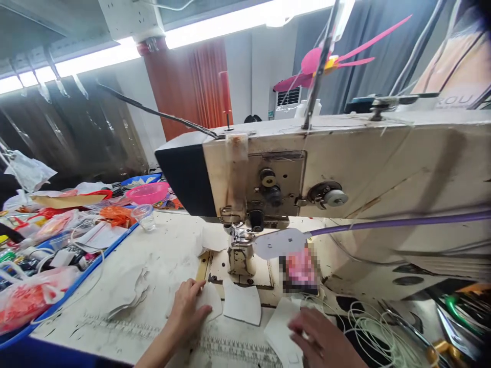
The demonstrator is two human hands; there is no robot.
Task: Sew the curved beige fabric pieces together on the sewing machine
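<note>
My left hand (pixel 190 302) lies over a white cut piece (pixel 213 301) on the sewing machine table, thumb and fingers apart. A second white cut piece (pixel 242 302) lies flat between my hands, just in front of the machine's post bed (pixel 241 261). My right hand (pixel 320 335), slightly blurred, has its fingers curled at the right edge of larger white cut pieces (pixel 282 327). Whether these are cloth or thin sheet, I cannot tell. Above the post are the presser foot and needle area (pixel 238 235) of the sewing machine (pixel 364 168).
Loose white pieces (pixel 128 291) lie at left, another white piece (pixel 213 240) behind the post. A blue tray (pixel 115 248) full of bags and oddments stands left, a clear cup (pixel 144 219) beside it. Coiled pale cord (pixel 378 332) and tools are at right. A purple tube (pixel 383 223) crosses the machine.
</note>
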